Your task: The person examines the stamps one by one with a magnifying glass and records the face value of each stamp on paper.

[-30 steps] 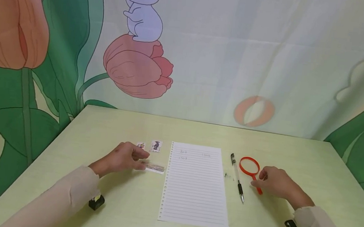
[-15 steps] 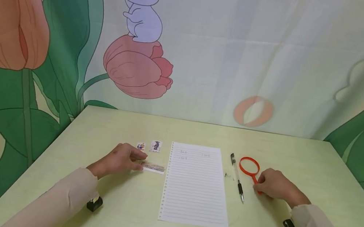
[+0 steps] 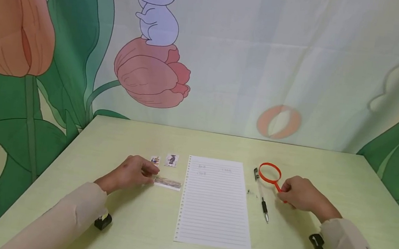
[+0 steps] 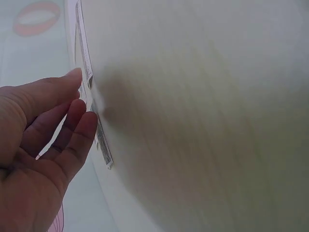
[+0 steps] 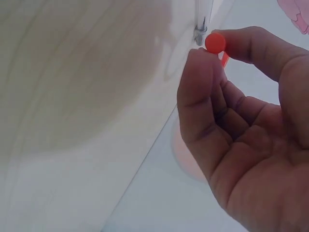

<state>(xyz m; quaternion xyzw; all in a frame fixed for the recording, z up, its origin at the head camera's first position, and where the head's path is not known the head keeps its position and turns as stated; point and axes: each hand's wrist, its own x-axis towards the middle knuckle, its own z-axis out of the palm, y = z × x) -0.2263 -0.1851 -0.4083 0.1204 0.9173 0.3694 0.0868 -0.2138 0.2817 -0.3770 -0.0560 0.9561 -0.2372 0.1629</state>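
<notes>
My right hand pinches the red handle of a magnifying glass between thumb and fingertips. Its round lens tilts over the upper part of a pen. In the right wrist view the handle's end shows between the thumb and index finger. On the other side, my left hand is at the left end of a long printed strip like a stamp, fingers loosely bent with a gap to the thumb. Behind that hand lie two small stamps, one partly covered by it.
A lined sheet of paper with faint handwritten numbers lies mid-table. Small specks sit between it and the pen. A printed curtain hangs behind the table's back edge.
My right hand has closed on the magnifying glass handle and lifted it slightly, moving the lens up and left toward the pen. The left hand has drawn slightly left, uncovering more of the strip.
</notes>
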